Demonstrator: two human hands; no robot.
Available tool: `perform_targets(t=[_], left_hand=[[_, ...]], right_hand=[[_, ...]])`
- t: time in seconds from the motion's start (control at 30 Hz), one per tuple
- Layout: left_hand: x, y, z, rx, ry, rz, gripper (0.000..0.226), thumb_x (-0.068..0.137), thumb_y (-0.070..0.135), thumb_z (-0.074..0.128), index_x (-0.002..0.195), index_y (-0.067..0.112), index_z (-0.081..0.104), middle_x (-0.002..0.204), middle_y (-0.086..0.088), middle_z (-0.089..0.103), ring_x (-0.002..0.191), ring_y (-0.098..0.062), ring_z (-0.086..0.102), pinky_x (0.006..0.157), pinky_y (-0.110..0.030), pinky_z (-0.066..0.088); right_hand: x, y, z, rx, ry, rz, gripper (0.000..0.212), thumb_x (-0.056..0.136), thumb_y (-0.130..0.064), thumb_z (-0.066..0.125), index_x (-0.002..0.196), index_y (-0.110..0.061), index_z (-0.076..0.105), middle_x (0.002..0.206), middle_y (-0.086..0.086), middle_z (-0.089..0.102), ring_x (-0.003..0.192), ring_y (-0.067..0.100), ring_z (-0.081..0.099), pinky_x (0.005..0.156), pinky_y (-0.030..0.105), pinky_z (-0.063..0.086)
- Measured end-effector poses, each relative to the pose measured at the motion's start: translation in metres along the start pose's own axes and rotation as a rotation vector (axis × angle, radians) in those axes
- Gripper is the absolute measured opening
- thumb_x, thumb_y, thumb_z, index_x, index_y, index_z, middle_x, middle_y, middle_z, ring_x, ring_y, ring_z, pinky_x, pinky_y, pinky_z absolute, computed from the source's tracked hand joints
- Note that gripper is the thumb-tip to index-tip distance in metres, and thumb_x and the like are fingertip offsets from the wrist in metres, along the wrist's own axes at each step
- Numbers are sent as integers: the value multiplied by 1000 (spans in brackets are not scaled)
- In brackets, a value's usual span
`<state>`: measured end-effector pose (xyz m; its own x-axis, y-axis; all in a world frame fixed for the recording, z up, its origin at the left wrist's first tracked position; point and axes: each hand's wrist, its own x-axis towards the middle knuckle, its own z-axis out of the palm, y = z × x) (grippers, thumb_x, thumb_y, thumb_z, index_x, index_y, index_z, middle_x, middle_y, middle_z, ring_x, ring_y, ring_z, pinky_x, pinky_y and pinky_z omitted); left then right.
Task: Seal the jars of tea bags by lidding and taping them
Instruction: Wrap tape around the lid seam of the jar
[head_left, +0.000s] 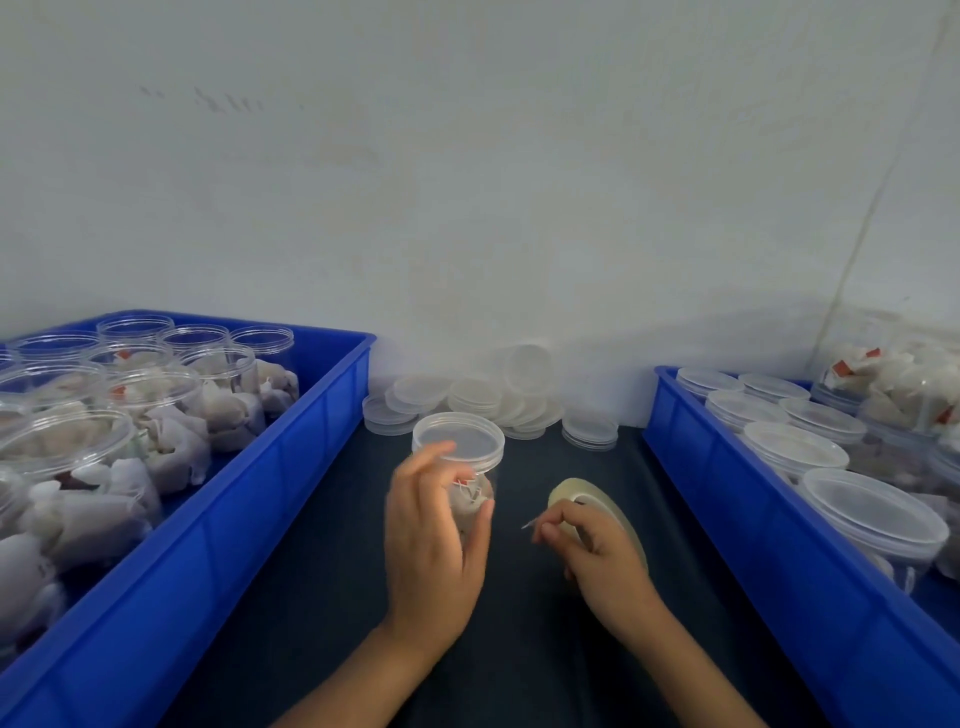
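left hand (431, 540) grips a clear lidded jar (460, 457) of tea bags; right hand (597, 545) pinches a tape roll (597, 506), partly hidden.

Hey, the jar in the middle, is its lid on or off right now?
On. The clear lid sits on top of the jar that the left hand grips; whether it is taped, cannot tell.

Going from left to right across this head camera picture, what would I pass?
Left blue bin of open jars → left hand gripping the lidded jar → right hand holding the tape roll → right blue bin of lidded jars.
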<state>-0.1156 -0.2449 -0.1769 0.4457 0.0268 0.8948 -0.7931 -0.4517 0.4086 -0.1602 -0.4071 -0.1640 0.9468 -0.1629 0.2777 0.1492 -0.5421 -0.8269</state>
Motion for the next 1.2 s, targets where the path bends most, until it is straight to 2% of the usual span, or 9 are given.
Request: perform_targets(t=[0.1, 0.2, 0.27, 0.33, 0.43, 0.63, 0.77, 1.03, 1.2], left_hand=[[5, -10, -1, -69, 71, -206, 70, 75, 48, 76, 125, 17, 39, 138, -9, 36, 126, -12, 38, 99, -31, 38], [11, -24, 0, -304, -137, -523, 102, 60, 39, 87, 138, 28, 23, 145, -5, 35, 135, -17, 39, 109, -34, 36], [13, -29, 1, -445, -279, -650, 107, 60, 27, 90, 135, 43, 15, 140, -2, 43, 132, -12, 43, 105, -23, 37], [12, -32, 1, -431, -317, -643, 103, 57, 38, 89, 130, 55, 18, 129, 4, 54, 122, -3, 52, 95, -17, 41], [11, -29, -4, -442, -367, -606, 100, 54, 60, 84, 132, 62, 21, 114, 13, 62, 105, 5, 60, 94, -28, 49], [15, -9, -12, -508, -540, -540, 78, 69, 62, 63, 135, 67, 21, 108, 18, 69, 96, -8, 69, 91, -45, 54], [18, -3, -12, -425, -592, -490, 78, 69, 67, 60, 136, 64, 20, 113, 19, 66, 100, -3, 65, 94, -39, 53], [20, 1, -13, -571, -525, -550, 80, 80, 38, 64, 147, 45, 21, 144, 30, 33, 135, -1, 39, 113, -43, 38], [20, 4, -13, -573, -502, -506, 67, 80, 46, 62, 141, 43, 33, 143, 10, 40, 130, -10, 47, 108, -45, 42]], right_hand=[[-1, -3, 1, 22, 53, -9, 26, 95, -15, 56, 71, -22, 61, 90, -4, 65, 73, -5, 55, 67, 19, 39], [-3, -8, 3, 40, 85, -20, 26, 95, -17, 57, 69, -21, 60, 91, -3, 67, 71, -7, 54, 67, 18, 39], [-4, -12, 6, 57, 96, -28, 27, 95, -18, 57, 68, -21, 58, 92, -1, 67, 67, -6, 52, 67, 21, 39], [-5, -16, 8, 64, 108, -32, 26, 95, -20, 57, 69, -20, 58, 89, 1, 65, 65, -2, 49, 64, 19, 39], [-5, -21, 6, 106, 131, -41, 22, 95, -24, 56, 79, -10, 62, 73, 5, 53, 61, 5, 43, 57, 15, 38], [-5, -36, -7, 133, 153, -112, 28, 96, -26, 52, 78, -6, 60, 65, 15, 45, 59, 16, 38, 54, 20, 35], [-3, -51, -13, 133, 103, -127, 31, 97, -25, 51, 68, -15, 56, 61, 1, 45, 54, 11, 37, 49, 19, 33], [4, -77, -12, -31, 11, -37, 33, 98, -27, 52, 69, -11, 55, 57, -10, 45, 43, 0, 40, 44, 12, 31], [6, -88, -8, -134, 57, 0, 35, 98, -30, 51, 67, -14, 53, 63, -4, 49, 44, 2, 39, 45, 14, 33]])
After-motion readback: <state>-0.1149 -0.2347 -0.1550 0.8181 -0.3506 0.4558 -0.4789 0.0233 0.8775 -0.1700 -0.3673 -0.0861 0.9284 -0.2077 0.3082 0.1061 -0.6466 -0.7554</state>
